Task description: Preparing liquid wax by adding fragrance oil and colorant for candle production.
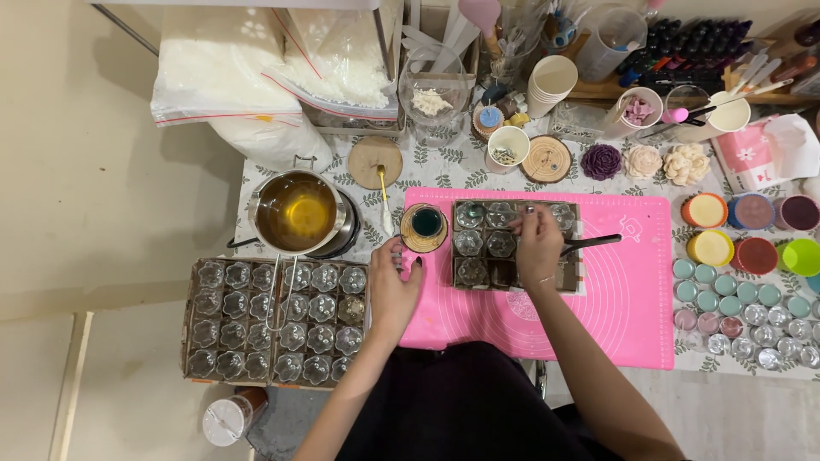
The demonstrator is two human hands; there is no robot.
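My right hand (536,246) hovers over a dark tray (572,277) of small clear flower-shaped glass cups (471,242) on the pink mat (628,290). It grips a black-handled tool (595,242), and its fingertips are pinched over the tray's top row. My left hand (393,282) rests at the mat's left edge, fingers curled, just below a small cup of teal liquid (426,224) on a round wooden coaster. Whether it holds anything is unclear.
A metal pot of melted yellow liquid (296,212) sits at the left. Below it lies a cardboard tray of glass cups (273,323). Coloured tins and small jars (743,282) fill the right side. Bags of white flakes (256,68), paper cups and flower-shaped candles (645,160) line the back.
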